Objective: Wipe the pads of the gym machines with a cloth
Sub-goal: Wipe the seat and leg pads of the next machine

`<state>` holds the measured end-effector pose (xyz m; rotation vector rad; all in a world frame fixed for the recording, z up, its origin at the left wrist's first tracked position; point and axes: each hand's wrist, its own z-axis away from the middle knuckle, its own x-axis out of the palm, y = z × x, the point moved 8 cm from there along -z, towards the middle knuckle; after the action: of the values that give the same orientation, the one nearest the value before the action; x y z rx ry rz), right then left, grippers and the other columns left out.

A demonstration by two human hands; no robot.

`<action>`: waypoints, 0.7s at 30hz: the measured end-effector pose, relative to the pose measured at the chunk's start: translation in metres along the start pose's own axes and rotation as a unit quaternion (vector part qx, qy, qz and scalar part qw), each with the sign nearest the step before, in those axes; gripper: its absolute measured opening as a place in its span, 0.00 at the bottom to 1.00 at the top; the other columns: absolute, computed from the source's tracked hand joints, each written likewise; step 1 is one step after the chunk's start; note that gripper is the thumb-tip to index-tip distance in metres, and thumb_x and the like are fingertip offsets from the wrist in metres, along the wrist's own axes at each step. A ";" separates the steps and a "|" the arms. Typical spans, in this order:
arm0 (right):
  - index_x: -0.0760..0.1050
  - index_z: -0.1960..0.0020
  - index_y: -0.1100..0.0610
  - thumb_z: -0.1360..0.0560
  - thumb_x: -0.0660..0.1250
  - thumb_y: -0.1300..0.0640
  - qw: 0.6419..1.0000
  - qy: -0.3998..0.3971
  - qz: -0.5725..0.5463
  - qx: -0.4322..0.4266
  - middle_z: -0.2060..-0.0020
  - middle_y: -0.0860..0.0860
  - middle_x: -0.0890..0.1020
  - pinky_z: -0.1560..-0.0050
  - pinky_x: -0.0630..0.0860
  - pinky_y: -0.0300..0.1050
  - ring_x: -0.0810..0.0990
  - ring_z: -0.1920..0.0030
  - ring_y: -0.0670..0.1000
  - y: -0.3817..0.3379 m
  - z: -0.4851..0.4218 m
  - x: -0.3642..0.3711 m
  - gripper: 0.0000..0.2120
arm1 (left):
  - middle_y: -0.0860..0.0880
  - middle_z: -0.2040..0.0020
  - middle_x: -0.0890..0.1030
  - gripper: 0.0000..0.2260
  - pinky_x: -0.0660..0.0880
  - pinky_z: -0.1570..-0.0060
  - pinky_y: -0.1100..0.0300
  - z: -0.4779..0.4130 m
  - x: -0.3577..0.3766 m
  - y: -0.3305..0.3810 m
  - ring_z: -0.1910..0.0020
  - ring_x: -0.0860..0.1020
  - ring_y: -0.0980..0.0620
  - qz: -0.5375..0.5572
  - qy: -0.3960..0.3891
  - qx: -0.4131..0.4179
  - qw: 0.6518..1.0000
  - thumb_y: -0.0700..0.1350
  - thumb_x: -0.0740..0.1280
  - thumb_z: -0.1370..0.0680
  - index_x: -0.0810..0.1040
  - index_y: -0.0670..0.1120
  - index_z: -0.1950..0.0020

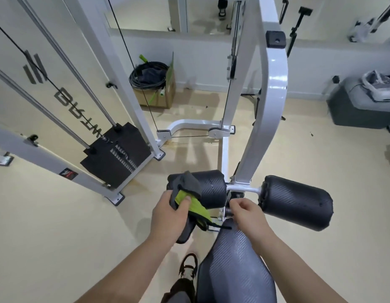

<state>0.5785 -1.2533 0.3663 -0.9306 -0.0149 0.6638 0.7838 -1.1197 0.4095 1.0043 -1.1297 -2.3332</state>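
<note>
The left hand (168,207) has its fingers curled around a bunched grey and lime-green cloth (189,193), the thumb pressing on the green part. The cloth lies draped over the near left end of the left roller pad (211,186), touching its textured black cover, with a dark loop of it hanging below the hand.

The right hand (247,212) is loosely clenched, its fingertips pinching at a small dark knob (228,212) on the machine's bracket between the two rollers; whether it actually grips the knob cannot be told. Right of that hand sits the right roller pad (296,202), black and textured, apart from the cloth.

Both rollers are mounted on a short white crossbar at the foot of a curved white arm (270,101) that rises away toward the far side. Near the bottom edge, under the right forearm, is the grey textured seat pad (235,267). A shoe (188,266) shows on the pale floor just left of the seat.

To the far left stands the black weight stack (117,154) with its guide rods and cable. Farther back, against the wall, a cardboard box (159,92) holds coiled cables.
</note>
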 end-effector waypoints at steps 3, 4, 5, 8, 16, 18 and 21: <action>0.82 0.43 0.52 0.18 0.63 0.50 0.999 0.010 0.028 -0.027 0.49 0.50 0.85 0.56 0.76 0.42 0.82 0.51 0.49 -0.007 -0.035 0.006 0.11 | 0.55 0.53 0.79 0.05 0.74 0.57 0.55 -0.032 -0.010 0.031 0.54 0.77 0.54 -0.118 0.044 0.134 0.983 0.53 0.69 0.21 0.75 0.55 0.49; 0.80 0.37 0.52 0.18 0.62 0.49 0.999 0.009 0.040 -0.032 0.45 0.51 0.84 0.58 0.76 0.40 0.82 0.49 0.49 -0.010 -0.048 0.010 0.14 | 0.55 0.48 0.77 0.08 0.73 0.56 0.55 -0.041 -0.007 0.039 0.50 0.75 0.54 -0.182 0.058 0.183 0.964 0.53 0.69 0.21 0.75 0.55 0.43; 0.76 0.31 0.52 0.18 0.61 0.49 0.998 0.005 0.053 -0.030 0.41 0.51 0.83 0.63 0.76 0.37 0.82 0.48 0.50 -0.011 -0.061 0.014 0.18 | 0.54 0.43 0.75 0.13 0.74 0.52 0.54 -0.051 0.001 0.042 0.46 0.74 0.53 -0.248 0.058 0.223 0.941 0.54 0.69 0.21 0.76 0.54 0.38; 0.72 0.32 0.51 0.17 0.57 0.51 0.993 -0.022 0.116 -0.023 0.44 0.51 0.81 0.67 0.75 0.37 0.80 0.51 0.53 -0.005 -0.102 0.031 0.16 | 0.53 0.30 0.71 0.22 0.73 0.38 0.50 -0.081 0.047 0.012 0.33 0.69 0.47 -0.415 -0.049 0.231 0.879 0.60 0.65 0.20 0.72 0.55 0.27; 0.77 0.27 0.46 0.18 0.64 0.54 0.988 0.014 0.150 -0.046 0.38 0.46 0.85 0.38 0.79 0.50 0.82 0.40 0.53 0.016 -0.140 0.031 0.19 | 0.50 0.24 0.66 0.23 0.66 0.36 0.45 -0.107 0.088 -0.003 0.32 0.65 0.42 -0.528 -0.045 0.245 0.812 0.62 0.56 0.17 0.62 0.61 0.22; 0.82 0.39 0.44 0.19 0.62 0.58 0.987 0.016 0.154 -0.044 0.53 0.50 0.88 0.53 0.79 0.46 0.83 0.55 0.54 0.016 -0.145 0.032 0.16 | 0.50 0.23 0.66 0.23 0.65 0.37 0.44 -0.109 0.120 0.007 0.32 0.65 0.41 -0.504 -0.069 0.268 0.818 0.59 0.58 0.17 0.62 0.61 0.21; 0.74 0.63 0.53 0.21 0.59 0.65 0.988 0.019 0.152 -0.017 0.72 0.51 0.75 0.64 0.70 0.45 0.73 0.67 0.56 0.022 -0.153 0.028 0.14 | 0.52 0.22 0.63 0.24 0.63 0.37 0.43 -0.113 0.150 0.020 0.31 0.63 0.42 -0.470 -0.123 0.298 0.822 0.54 0.60 0.17 0.59 0.65 0.21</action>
<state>0.6340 -1.3419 0.2492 -0.9882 0.1532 0.9306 0.7641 -1.2795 0.3105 1.8569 -1.8502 -2.9602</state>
